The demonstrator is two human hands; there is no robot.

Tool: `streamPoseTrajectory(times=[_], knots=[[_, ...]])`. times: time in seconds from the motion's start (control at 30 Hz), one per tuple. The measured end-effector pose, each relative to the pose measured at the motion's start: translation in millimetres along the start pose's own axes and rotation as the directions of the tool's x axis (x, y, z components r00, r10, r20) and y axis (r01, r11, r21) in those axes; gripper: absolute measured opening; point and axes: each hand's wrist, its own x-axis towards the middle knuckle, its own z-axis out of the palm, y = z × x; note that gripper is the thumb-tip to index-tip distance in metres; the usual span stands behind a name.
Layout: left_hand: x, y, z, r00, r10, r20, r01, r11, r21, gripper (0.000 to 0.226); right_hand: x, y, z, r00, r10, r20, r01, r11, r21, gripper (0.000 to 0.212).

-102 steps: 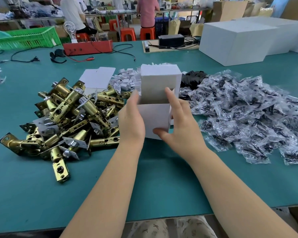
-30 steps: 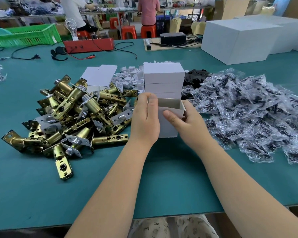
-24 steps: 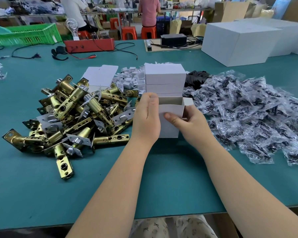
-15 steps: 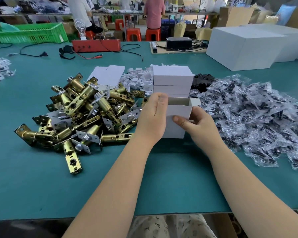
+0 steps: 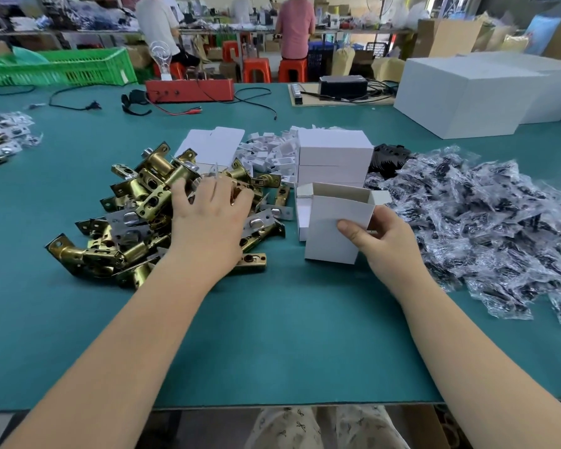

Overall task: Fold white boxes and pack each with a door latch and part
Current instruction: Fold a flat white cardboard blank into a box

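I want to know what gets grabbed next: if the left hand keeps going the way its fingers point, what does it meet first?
Probably the brass door latches: the left hand already lies over that pile.

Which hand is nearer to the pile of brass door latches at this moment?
The left. The left hand lies on top of the pile of brass door latches, fingers spread. The right hand is off to the pile's right, holding the open white box.

We've got a teal table (image 5: pixel 272 335) with a heap of brass latches (image 5: pixel 136 222) on the left, bagged parts (image 5: pixel 486 228) on the right, stacked white boxes (image 5: pixel 334 157) between, and a red box (image 5: pixel 188 90) at the back.
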Motion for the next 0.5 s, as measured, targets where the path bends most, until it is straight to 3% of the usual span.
streamPoseTrajectory(times=[0.13,0.23,0.37,0.5], knots=[[0.7,-4.6,1.6,0.994,0.016,-0.104,-0.036,0.982,-0.187,0.066,0.2,2.0,-2.1,1.000,0.002,-0.027,-0.003,1.000,-0.012,0.016],[2.7,-9.5,-8.6,0.984,-0.086,-0.159,0.008,0.901,-0.434,0.060,0.1,1.7,-1.6,1.000,0.001,-0.020,-0.002,1.000,-0.016,0.016],[9.8,-6.2,-25.6,0.941,-0.262,-0.215,0.018,0.672,-0.740,0.030,-0.7,1.2,-1.2,1.000,0.000,-0.009,-0.001,1.000,-0.018,0.016],[17.1,8.5,-46.7,0.915,-0.375,-0.151,-0.026,0.320,-0.947,0.013,-1.9,0.2,-1.0,1.000,0.017,-0.007,-0.017,1.000,-0.020,0.017]])
